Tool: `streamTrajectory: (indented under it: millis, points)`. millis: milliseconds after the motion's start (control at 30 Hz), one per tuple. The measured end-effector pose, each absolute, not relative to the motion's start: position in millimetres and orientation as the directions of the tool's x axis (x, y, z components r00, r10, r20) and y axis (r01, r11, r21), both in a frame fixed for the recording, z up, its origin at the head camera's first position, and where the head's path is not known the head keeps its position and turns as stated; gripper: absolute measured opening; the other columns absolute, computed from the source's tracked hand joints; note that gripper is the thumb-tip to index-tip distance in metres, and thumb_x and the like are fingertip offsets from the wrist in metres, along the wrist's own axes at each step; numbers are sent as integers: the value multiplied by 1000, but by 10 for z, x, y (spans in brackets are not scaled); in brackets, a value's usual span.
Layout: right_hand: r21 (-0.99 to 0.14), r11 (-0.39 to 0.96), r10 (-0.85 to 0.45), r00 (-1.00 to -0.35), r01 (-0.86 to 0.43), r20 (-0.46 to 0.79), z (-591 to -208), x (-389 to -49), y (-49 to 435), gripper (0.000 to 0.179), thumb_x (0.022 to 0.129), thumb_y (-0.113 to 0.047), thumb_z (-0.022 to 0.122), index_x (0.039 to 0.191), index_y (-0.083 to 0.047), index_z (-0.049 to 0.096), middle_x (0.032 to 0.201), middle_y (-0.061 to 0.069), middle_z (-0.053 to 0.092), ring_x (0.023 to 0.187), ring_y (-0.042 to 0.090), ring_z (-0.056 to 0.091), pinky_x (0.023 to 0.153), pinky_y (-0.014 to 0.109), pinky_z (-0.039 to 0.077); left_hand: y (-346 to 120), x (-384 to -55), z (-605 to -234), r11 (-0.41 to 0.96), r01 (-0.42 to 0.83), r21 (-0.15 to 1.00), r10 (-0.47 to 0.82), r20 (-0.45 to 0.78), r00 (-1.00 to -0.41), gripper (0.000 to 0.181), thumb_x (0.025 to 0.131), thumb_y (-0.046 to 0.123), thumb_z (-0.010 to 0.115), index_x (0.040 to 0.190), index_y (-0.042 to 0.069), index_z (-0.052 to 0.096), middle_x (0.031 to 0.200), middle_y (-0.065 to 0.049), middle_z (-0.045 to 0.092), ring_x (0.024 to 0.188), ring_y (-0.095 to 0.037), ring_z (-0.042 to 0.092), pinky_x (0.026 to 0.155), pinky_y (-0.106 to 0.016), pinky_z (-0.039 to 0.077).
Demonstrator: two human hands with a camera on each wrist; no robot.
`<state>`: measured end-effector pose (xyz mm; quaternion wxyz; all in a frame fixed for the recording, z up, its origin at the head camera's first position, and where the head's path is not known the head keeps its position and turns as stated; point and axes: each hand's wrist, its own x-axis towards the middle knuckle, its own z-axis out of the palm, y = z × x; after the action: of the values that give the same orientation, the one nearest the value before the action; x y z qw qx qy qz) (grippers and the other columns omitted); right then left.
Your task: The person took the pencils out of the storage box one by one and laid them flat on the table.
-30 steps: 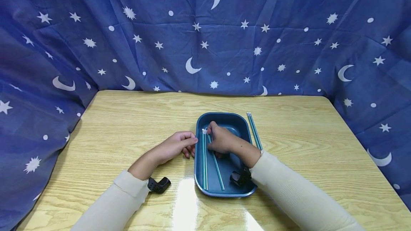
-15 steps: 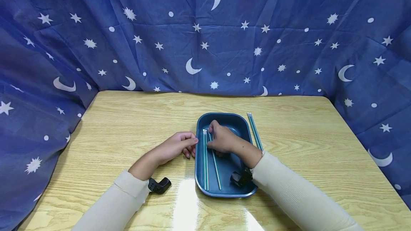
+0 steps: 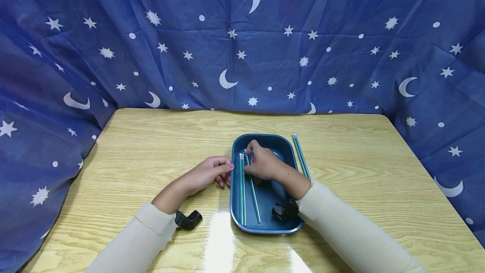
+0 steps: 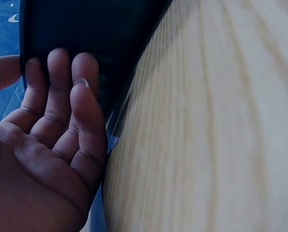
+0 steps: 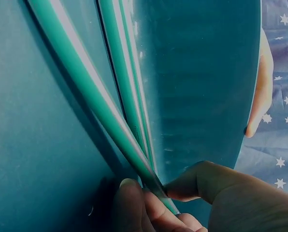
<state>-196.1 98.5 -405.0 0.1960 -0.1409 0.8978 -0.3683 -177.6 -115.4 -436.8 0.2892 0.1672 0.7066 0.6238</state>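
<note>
My right hand (image 3: 263,163) reaches into the dark blue tray (image 3: 278,218) and pinches a green pencil (image 3: 254,197) near its far, pale-tipped end. That pencil slants, its near end lying to the right. Just left of it, two more green pencils (image 3: 242,193) lie side by side along the tray's left wall. In the right wrist view, thumb and fingers close on the held pencil (image 5: 93,92), which crosses over the other pencils (image 5: 124,67). My left hand (image 3: 212,172) rests against the outside of the left wall, fingers loosely bent and thumb at the rim; the left wrist view shows its palm (image 4: 47,154).
More green pencils (image 3: 300,155) lie on the table against the tray's right side, partly hidden by my right forearm. The wooden table (image 3: 170,134) ends at a blue curtain (image 3: 182,70) with moons and stars. Black wrist cameras (image 3: 188,220) sit under both wrists.
The held pencil's near end has swung left, bringing it closer to the two lying pencils. Its far end has shifted slightly away from me with my right fingers. My left hand stays put.
</note>
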Motion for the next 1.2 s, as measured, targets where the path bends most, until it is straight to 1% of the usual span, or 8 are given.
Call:
streamTrajectory:
  millis: [167,267,500,633,767,933,1200]
  points:
    - [-739,664,-410,-882,-115,-231,-4043,-1955,997,45,88,-5,71,123,-6,43,68,7,61,48,20,64,47,25,50,-1153,-1775,-4370,161,-121,979,599,-195,-777,25,106,25,46,94,5,56,84,-6,64,79,-21,67,69,-27,54]
    - [-761,640,-414,-882,-107,-224,-4046,-1956,1000,47,88,-4,71,124,-6,42,68,7,61,48,20,64,47,25,51,-1153,-1774,-4367,162,-120,980,597,-194,-778,25,106,25,47,94,5,56,84,-6,64,79,-21,67,69,-27,54]
    - [-822,567,-421,-875,-50,-237,-4024,-1940,1004,49,87,0,69,125,-7,39,70,8,61,46,18,63,49,33,57,-1152,-1771,-4371,163,-125,979,597,-198,-777,25,106,24,46,93,6,57,84,-7,63,79,-20,67,69,-26,54]
    - [-852,523,-423,-869,-1,-259,-3986,-1923,998,51,87,2,68,126,-8,38,72,9,62,46,19,63,49,38,58,-1156,-1774,-4378,164,-120,979,597,-195,-778,25,106,25,46,93,6,57,83,-6,64,78,-19,67,68,-26,54]
    - [-870,490,-415,-867,43,-277,-3943,-1912,1002,53,86,3,66,128,-11,37,73,9,62,47,20,63,49,40,58,-1159,-1772,-4380,165,-120,979,597,-195,-778,25,106,25,46,93,6,57,84,-5,64,79,-20,67,69,-26,54]
    - [-889,455,-410,-874,53,-262,-3882,-1904,1032,55,85,4,64,130,-11,37,74,9,62,49,20,63,51,41,59,-1158,-1767,-4377,174,-115,978,596,-198,-778,26,107,27,46,94,6,57,85,-5,64,81,-21,67,69,-26,54]
    - [-900,434,-411,-882,31,-229,-3693,-1863,1108,54,87,4,60,134,-8,36,75,8,60,48,20,62,52,39,59,-1157,-1772,-4381,176,-112,978,598,-197,-777,27,107,26,46,95,5,57,84,-5,64,80,-20,67,69,-26,54]
